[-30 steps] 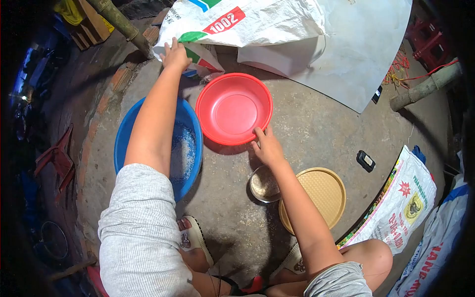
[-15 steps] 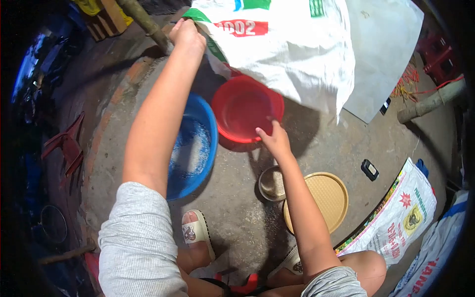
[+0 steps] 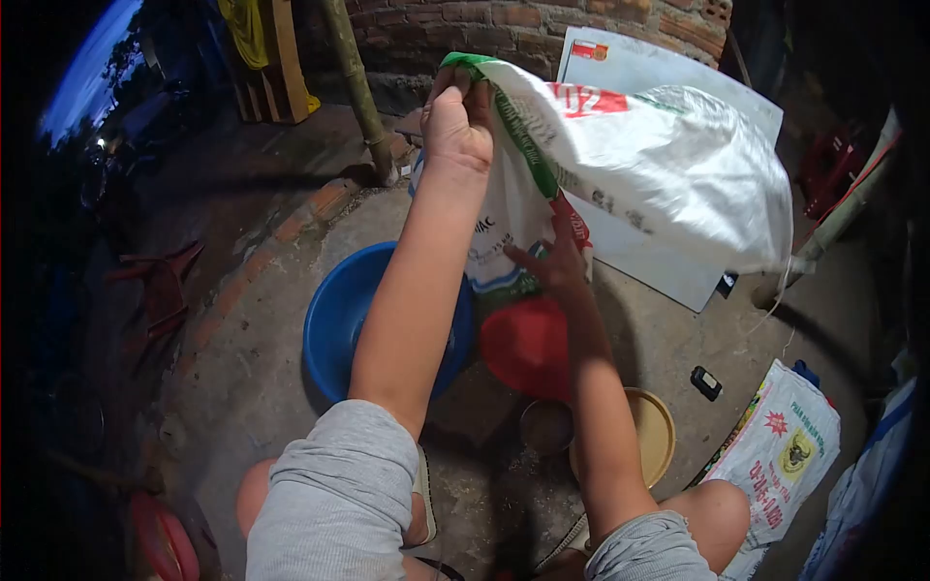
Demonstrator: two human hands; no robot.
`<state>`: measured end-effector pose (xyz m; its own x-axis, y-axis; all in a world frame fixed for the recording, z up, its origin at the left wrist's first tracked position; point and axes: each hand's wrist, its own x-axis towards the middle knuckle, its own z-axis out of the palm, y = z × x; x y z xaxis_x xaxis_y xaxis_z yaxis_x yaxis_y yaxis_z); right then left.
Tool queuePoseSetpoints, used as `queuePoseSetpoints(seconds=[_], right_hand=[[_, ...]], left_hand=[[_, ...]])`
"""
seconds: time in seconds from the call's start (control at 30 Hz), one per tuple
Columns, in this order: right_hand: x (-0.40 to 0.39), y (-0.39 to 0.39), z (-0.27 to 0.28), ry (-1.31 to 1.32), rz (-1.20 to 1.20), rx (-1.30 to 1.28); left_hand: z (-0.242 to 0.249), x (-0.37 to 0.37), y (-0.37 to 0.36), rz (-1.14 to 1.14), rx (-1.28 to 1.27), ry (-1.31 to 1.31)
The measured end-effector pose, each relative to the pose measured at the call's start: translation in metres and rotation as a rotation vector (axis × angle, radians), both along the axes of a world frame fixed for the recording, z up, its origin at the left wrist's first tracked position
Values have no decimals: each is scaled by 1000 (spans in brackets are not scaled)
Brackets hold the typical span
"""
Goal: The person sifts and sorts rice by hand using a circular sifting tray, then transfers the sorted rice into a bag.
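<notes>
My left hand is closed on the green-edged rim of a white woven sack and holds it up, its mouth hanging toward me. Against the printed lower side of the sack's mouth is my right hand, thumb and fingers apart. Just below that hand stands a red basin, partly covered by the sack and my right forearm. Left of it, a blue basin is partly hidden behind my left arm. The inside of the sack cannot be made out.
Near my right knee are a small bowl, a yellow round tray and a printed fertilizer sack. A small black device lies on the floor. A pale board leans behind; a bamboo post stands at the back left.
My left hand has lifted the sack's rim and the sack has swung to the right. My right hand has left the red basin's rim and moved up to the sack. The view has tilted upward.
</notes>
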<state>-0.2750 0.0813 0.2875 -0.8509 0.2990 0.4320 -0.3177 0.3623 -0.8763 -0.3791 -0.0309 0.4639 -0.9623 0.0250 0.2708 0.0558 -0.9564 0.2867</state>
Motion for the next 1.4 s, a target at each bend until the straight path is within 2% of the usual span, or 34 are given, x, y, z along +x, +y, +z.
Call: queuePoseSetpoints(seconds=[0.03,0.1,0.13,0.17,0.23,0.27,0.37,0.43,0.47,0.5,0.53,0.57,0.63,0.7,0.77,0.8,0.83,0.93,1.0,1.03,1.1,1.13,1.17,1.23,1.27,1.3,1.37,1.4], right_hand=[[9,-3,9,12,-3,14],[36,-13,21,79,-379,532],[43,-19,14,-28,-597,594],[54,-18,14,-14,-605,595],[80,-9,16,208,-864,522],[90,-9,13,225,-867,525],[115,-15,-14,21,-1227,-61],[126,-11,-13,321,-347,-932],[130,-11,-7,323,-338,-937],[132,-9,0,322,88,-1124],[131,-6,8,312,527,-1275],[133,-2,21,316,536,-1275],[139,1,41,233,386,-926],[146,-9,58,224,377,-898],[135,-2,58,133,258,-915],[134,6,58,82,243,-925],[128,16,55,61,180,-945],[147,2,89,29,114,-962],[158,-11,104,-106,-93,-783],[158,-8,106,-114,-96,-780],[155,5,111,-35,-233,-564],[159,6,119,-23,-257,-546],[161,9,125,-10,-281,-527],[149,27,116,50,-277,-466],[146,30,117,106,-283,-403],[144,34,118,161,-289,-340],[139,44,117,129,-323,-339],[136,48,115,147,-306,-347]], left_hand=[[14,14,-3,-3,14,12],[42,47,-9,-34,2,151],[60,71,-12,-22,-3,157],[76,90,-13,-25,3,171],[106,126,-20,-74,26,231],[121,140,-22,-99,20,323],[161,185,-39,-162,-6,420],[177,197,-54,-117,-91,510],[186,218,-61,-92,-101,431],[193,235,-68,-68,-109,351],[194,217,-78,-65,-186,505],[200,230,-89,-60,-188,512],[210,255,-110,95,-249,542],[212,277,-134,146,-290,562],[209,298,-156,295,-516,560],[211,267,-168,259,-537,429],[203,269,-179,265,-540,421],[184,268,-208,727,-986,390],[161,264,-230,670,-1038,354],[150,263,-237,620,-1090,324],[128,258,-248,690,-1186,230],[119,257,-251,571,-1121,169],[106,241,-256,607,-1223,145],[77,215,-262,864,-1549,257],[66,213,-257,906,-1670,297],[60,209,-253,811,-1974,203],[46,212,-244,610,-2244,194],[40,212,-240,550,-2298,172]])
